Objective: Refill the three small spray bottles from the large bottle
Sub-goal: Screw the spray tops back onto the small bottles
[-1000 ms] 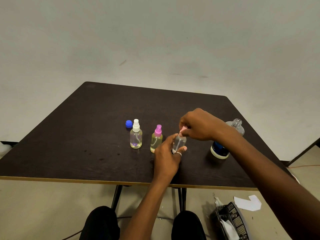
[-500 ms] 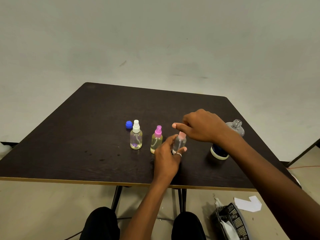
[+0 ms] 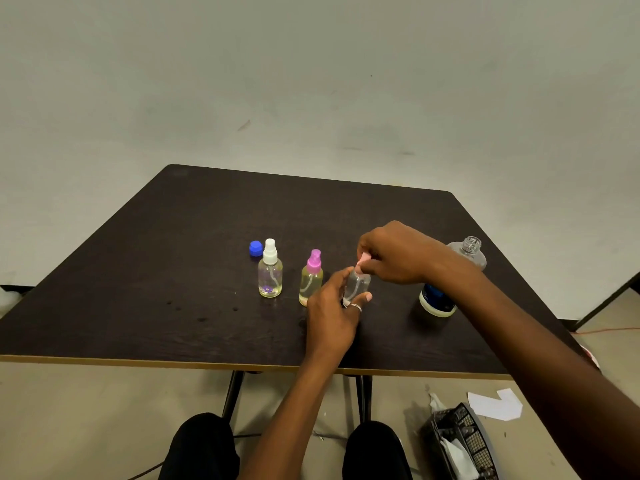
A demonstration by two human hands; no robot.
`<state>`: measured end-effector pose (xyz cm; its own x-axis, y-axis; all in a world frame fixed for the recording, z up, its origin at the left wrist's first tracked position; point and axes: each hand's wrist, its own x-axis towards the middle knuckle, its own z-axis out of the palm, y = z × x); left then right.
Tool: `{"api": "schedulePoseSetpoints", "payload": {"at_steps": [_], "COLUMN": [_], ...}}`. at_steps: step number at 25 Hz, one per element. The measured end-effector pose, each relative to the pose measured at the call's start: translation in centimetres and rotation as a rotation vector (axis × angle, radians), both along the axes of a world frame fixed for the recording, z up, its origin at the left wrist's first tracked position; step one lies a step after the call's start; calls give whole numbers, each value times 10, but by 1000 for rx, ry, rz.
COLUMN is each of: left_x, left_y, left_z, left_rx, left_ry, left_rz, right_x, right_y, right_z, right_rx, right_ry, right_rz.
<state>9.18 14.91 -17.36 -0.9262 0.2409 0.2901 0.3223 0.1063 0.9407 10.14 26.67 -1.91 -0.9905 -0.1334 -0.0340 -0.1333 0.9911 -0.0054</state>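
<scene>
A dark brown wood-grain desk (image 3: 156,271) with a pale edge strip carries all the task's things. Near its middle, the left hand (image 3: 330,308) curls round the body of a small clear plastic spray bottle (image 3: 356,285), which stands upright on the desk. A silver ring (image 3: 356,308) shows on one finger. The right hand (image 3: 394,254) reaches in from the right, and its fingertips pinch the pale pink spray top (image 3: 363,262) from above. The top seems to sit on the neck, though the fingers hide the joint.

Just beside the left hand's fingers, to the left, stands a small bottle with a magenta spray top (image 3: 311,280), holding yellowish liquid. Further left, apart from it, is a small bottle with a white spray top (image 3: 270,277), also with pale yellow liquid and a purple mark low on its side. A blue screw cap (image 3: 255,248) lies just behind and left of that one.

The large clear bottle with a blue label (image 3: 465,252) stands upright on the right of the desk. Its neck is uncapped, and the right forearm crosses in front of its middle.

On the floor to the right are a black mesh basket (image 3: 460,438) holding crumpled white paper and a flat white paper scrap (image 3: 495,405).
</scene>
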Motion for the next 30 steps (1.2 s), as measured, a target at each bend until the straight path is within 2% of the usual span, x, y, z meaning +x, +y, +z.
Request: {"api": "schedulePoseSetpoints", "payload": {"at_steps": [4,9,11,14,16,25,30], "left_x": [0,0,0,1,1,5,4], "left_y": [0,1,1,0,0,-2,-2], "left_z": [0,0,0,0,0,6,5], "left_rx": [5,0,3,-7,-4,-7,-19], "left_ry": [11,24,15,3,6,34,21], "left_rz": [-1,1,-1,1,-1,-1,0], "right_x": [2,6,5,2,1,-6,-6], "right_y": [-5,-8,-4,2,3,-7,-3], "right_z": [-10,-12,-8,1,1,-13,-10], "right_rx": [214,199,127,-52,-82,23,-10], "right_ry": [150,226,188,3,-62,54,-9], "right_rz": [-101,-176,-136,1,71,-16,18]}}
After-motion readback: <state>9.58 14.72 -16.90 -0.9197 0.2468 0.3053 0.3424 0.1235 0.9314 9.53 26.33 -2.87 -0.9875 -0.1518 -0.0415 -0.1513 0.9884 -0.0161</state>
